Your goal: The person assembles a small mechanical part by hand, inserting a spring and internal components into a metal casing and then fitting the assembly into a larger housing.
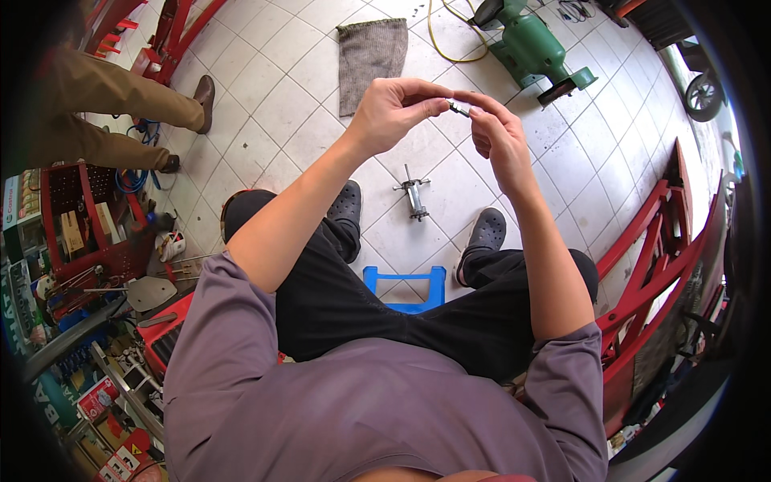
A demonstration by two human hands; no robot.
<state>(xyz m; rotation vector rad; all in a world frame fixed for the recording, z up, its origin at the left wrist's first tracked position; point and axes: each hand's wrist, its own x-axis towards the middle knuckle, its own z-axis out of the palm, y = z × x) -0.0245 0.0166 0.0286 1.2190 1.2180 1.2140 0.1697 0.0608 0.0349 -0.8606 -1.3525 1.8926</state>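
Note:
My left hand (393,112) and my right hand (498,132) are raised in front of me, fingertips meeting on a small dark metal part (458,108) pinched between both. Below them on the white tiled floor lies a metal tool with a cross handle (415,195), between my two feet in dark clogs (347,201). I sit on a blue plastic stool (404,287).
A grey cloth (369,56) lies on the tiles ahead, with a yellow cable (450,40) and a green machine (534,48) beyond. Another person's legs in brown trousers (112,104) stand at left. Red tool trolley (88,233) at left, red lift frame (658,257) at right.

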